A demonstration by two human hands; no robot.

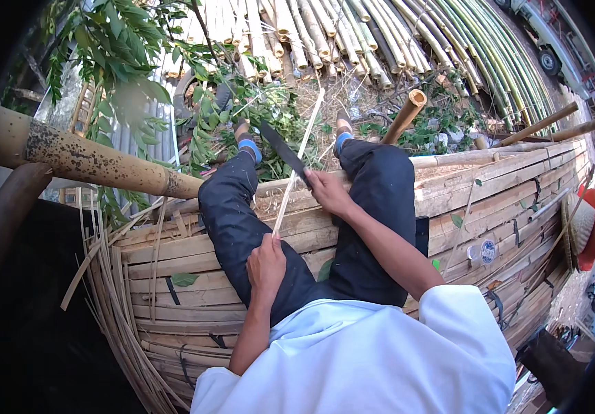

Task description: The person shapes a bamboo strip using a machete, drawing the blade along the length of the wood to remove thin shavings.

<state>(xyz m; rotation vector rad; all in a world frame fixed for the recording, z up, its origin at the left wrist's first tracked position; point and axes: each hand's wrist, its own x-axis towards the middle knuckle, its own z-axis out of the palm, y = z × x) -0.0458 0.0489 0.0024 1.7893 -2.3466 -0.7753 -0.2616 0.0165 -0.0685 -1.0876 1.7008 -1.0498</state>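
Note:
My left hand [266, 263] rests above my left thigh, closed round the lower end of a thin pale bamboo strip [304, 146]. The strip slants up and away from me between my knees. In my right hand [328, 192] is the handle end of a long dark-bladed knife [283, 153], its blade pointing away to the left. Blade and strip cross just ahead of my right fist; whether the edge touches the strip I cannot tell. The knife's handle is hidden by my fingers.
I sit on bundled split-bamboo slats [173, 265]. A thick bamboo pole [97, 155] juts in at left; a cut bamboo post [405, 116] stands by my right knee. Leafy branches [115, 41], stacked bamboo poles [380, 34], a small round container [487, 252] and a red-and-straw hat [582, 230] lie around.

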